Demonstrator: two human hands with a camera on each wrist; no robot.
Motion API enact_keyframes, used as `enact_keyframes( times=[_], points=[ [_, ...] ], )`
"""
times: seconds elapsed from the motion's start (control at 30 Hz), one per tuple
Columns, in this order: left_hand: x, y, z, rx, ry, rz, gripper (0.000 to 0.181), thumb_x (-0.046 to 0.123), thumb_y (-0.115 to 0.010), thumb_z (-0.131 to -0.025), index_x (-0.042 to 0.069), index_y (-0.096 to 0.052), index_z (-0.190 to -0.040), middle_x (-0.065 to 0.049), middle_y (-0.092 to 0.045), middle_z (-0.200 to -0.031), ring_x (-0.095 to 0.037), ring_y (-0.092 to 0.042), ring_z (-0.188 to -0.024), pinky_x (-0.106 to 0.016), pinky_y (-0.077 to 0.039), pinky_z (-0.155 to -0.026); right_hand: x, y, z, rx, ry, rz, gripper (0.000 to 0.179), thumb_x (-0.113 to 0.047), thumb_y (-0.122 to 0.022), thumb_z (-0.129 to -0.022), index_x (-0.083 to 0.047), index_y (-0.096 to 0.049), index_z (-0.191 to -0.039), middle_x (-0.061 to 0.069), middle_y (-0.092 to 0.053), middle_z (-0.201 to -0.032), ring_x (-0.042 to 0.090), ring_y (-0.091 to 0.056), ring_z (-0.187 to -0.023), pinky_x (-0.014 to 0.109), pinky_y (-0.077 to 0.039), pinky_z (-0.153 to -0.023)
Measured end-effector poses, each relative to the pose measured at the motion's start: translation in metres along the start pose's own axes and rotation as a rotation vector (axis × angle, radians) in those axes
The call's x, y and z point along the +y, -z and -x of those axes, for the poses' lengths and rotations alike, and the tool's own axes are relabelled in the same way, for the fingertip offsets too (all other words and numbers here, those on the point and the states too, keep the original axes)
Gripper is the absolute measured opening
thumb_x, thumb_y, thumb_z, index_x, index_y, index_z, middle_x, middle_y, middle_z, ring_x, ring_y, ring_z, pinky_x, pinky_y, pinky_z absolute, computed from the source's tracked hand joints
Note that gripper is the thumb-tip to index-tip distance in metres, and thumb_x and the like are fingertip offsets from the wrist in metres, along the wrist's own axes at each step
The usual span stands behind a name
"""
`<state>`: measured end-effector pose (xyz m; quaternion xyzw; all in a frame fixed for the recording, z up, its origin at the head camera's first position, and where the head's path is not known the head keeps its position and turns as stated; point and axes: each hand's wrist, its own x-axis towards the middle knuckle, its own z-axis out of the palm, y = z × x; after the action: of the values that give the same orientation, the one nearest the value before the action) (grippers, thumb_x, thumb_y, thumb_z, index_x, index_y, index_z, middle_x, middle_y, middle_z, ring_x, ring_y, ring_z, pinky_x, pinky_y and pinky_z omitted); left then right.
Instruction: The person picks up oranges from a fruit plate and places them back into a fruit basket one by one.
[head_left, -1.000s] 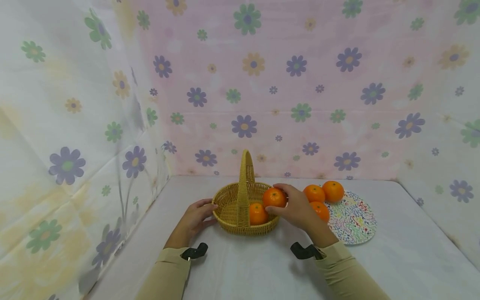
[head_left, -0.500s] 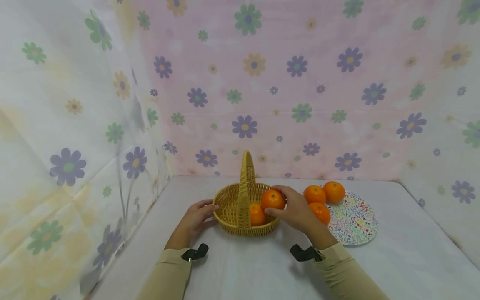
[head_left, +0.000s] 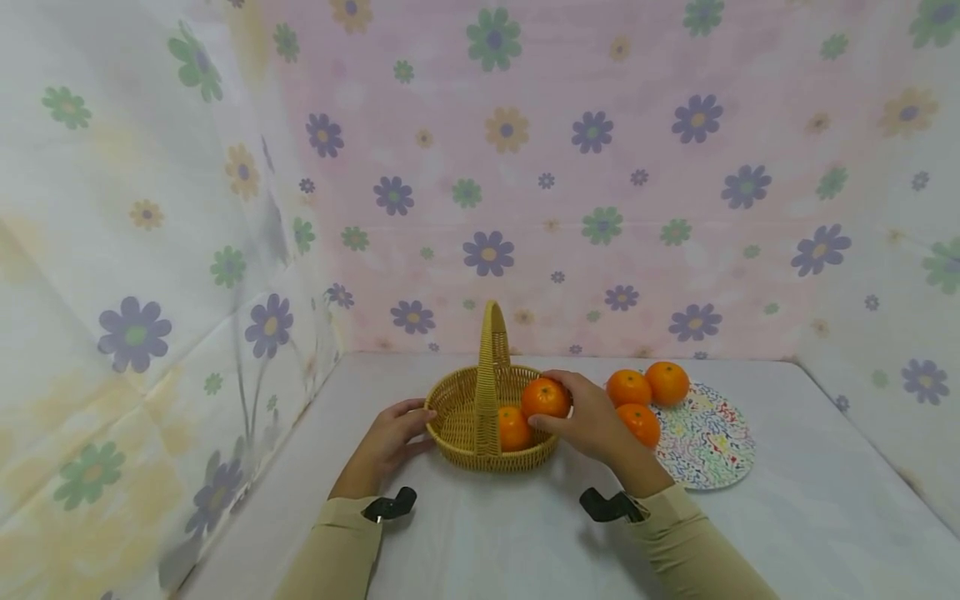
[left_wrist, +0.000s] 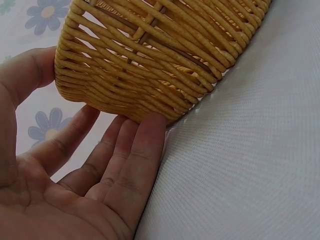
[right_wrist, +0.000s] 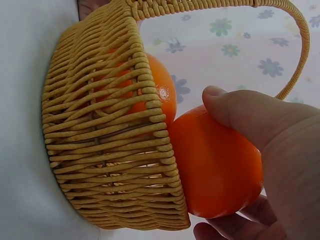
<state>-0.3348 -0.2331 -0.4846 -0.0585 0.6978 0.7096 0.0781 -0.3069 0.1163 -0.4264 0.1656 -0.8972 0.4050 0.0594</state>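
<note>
A yellow woven basket (head_left: 450, 450) with a tall arched handle stands on the table. My left hand (head_left: 393, 433) holds its left end, thumb at the rim and fingers along the outer wall; in the left wrist view the fingertips (left_wrist: 150, 125) touch the weave low down. My right hand (head_left: 592, 417) grips an orange (head_left: 546, 398) at the basket's right rim, thumb on the near side. In the right wrist view this held orange (right_wrist: 215, 165) meets the rim and the other fruit. That second orange (head_left: 513, 429) lies inside the basket, right of the handle.
To the right, a round plate (head_left: 712, 442) with a speckled multicolour pattern lies on the white table (head_left: 480, 542). Three oranges (head_left: 628, 388) sit at its left side, close to my right hand. Flower-patterned cloth (head_left: 555, 308) walls off the back and sides.
The orange in my right hand has shifted slightly left and down over the basket's right end, then stayed about still. My left hand and the basket show no clear movement.
</note>
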Motion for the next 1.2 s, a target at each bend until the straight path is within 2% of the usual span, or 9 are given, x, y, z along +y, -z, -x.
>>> enact_keyframes(
  times=[0.17,0.33,0.57,0.8,1.2],
  points=[
    [0.001,0.000,0.000,-0.005,-0.002,0.001,0.051,0.025,-0.076,-0.093,0.008,-0.060,-0.139,-0.014,-0.064,-0.135,-0.025,-0.067,-0.118,-0.047,-0.061,-0.097,-0.001,-0.001,0.000,0.002,0.001,0.008,0.080,-0.049,-0.084,-0.083,-0.021,-0.051,-0.150,0.004,-0.057,-0.146,0.026,-0.060,-0.126,0.052,-0.057,-0.102],
    [0.002,0.000,0.000,-0.003,0.005,0.018,0.051,0.024,-0.078,-0.092,0.008,-0.061,-0.137,-0.013,-0.065,-0.134,-0.024,-0.067,-0.116,-0.047,-0.061,-0.096,0.000,-0.007,0.000,-0.021,0.006,0.062,0.079,-0.048,-0.084,-0.085,-0.023,-0.050,-0.152,0.005,-0.056,-0.148,0.029,-0.058,-0.129,0.057,-0.054,-0.104],
    [0.002,0.000,0.001,-0.005,0.010,0.006,0.052,0.026,-0.076,-0.093,0.008,-0.060,-0.140,-0.015,-0.064,-0.137,-0.027,-0.066,-0.120,-0.047,-0.060,-0.097,0.004,-0.018,-0.001,-0.064,-0.004,0.098,0.078,-0.046,-0.084,-0.085,-0.024,-0.049,-0.152,0.003,-0.059,-0.142,0.026,-0.061,-0.121,0.053,-0.056,-0.102],
    [0.001,0.000,0.000,0.002,0.019,-0.010,0.053,0.028,-0.077,-0.093,0.009,-0.061,-0.139,-0.015,-0.063,-0.139,-0.029,-0.064,-0.122,-0.048,-0.060,-0.098,0.002,-0.021,0.000,-0.083,-0.013,0.094,0.078,-0.045,-0.084,-0.085,-0.022,-0.050,-0.151,0.003,-0.060,-0.140,0.024,-0.061,-0.119,0.052,-0.057,-0.101],
    [0.001,0.000,0.000,-0.005,0.008,0.018,0.049,0.023,-0.077,-0.092,0.006,-0.063,-0.136,-0.015,-0.065,-0.134,-0.027,-0.066,-0.117,-0.047,-0.061,-0.095,0.000,-0.021,0.001,-0.100,-0.012,0.078,0.077,-0.041,-0.084,-0.087,-0.018,-0.048,-0.151,0.005,-0.059,-0.140,0.024,-0.061,-0.119,0.052,-0.056,-0.102]
  ],
)
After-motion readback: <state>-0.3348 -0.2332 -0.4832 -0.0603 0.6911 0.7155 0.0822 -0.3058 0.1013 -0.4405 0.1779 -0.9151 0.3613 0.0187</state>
